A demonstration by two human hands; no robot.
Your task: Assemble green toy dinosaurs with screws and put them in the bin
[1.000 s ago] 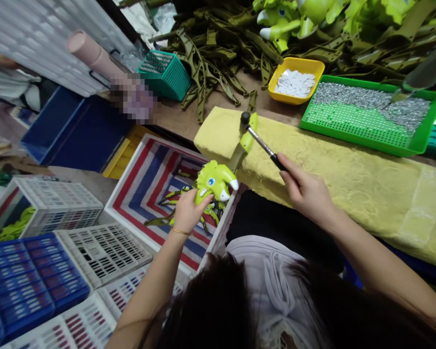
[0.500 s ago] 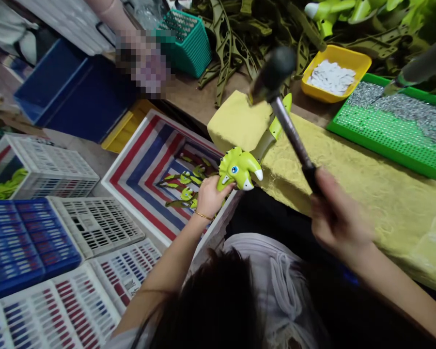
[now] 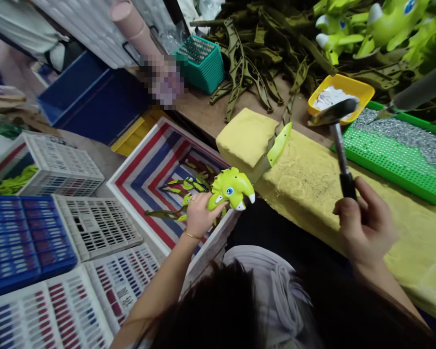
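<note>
My left hand is closed around a lime-green toy dinosaur head with a blue eye and white horn tips, held over the near corner of a lined box. Past the head, a lime-green tip on a greyish-olive strip lies across the yellow foam block; I cannot tell whether it joins the head. My right hand grips a hammer by its black handle. The hammer head is raised over the far side of the foam, apart from the toy.
The striped-lined box holds several green and olive toys. Beyond the foam are a green tray of small metal pins, a yellow tray of white pieces, olive strips and a teal crate stack. Plastic crates stand at left.
The hammer has swung right, away from the toy, and my right hand has moved right with it. My left hand has shifted the dinosaur head slightly down and left. The view has also shifted.
</note>
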